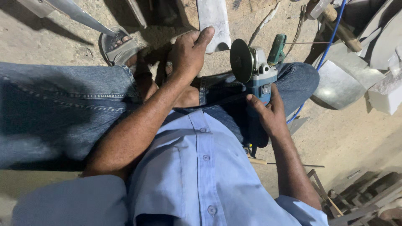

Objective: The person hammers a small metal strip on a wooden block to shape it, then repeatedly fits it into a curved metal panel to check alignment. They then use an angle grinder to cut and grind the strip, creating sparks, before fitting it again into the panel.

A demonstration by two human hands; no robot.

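I sit on the ground in blue jeans and a light blue shirt. My left hand [188, 52] reaches forward between my knees and grips the near end of a flat grey metal blade [213, 23] lying on the dirt. My right hand [270, 113] holds the body of a blue angle grinder [255, 73] resting on my right thigh, its dark disc facing left, close to the blade's end. A blue cable [331, 39] runs from behind the grinder toward the upper right.
My sandalled foot [119, 46] is planted on the dirt at upper left, beside another long metal blade [77, 14]. Sheet-metal pieces [343, 77] and a wooden-handled tool [339, 25] lie at the right. Scrap wood and rods [356, 205] are piled at lower right.
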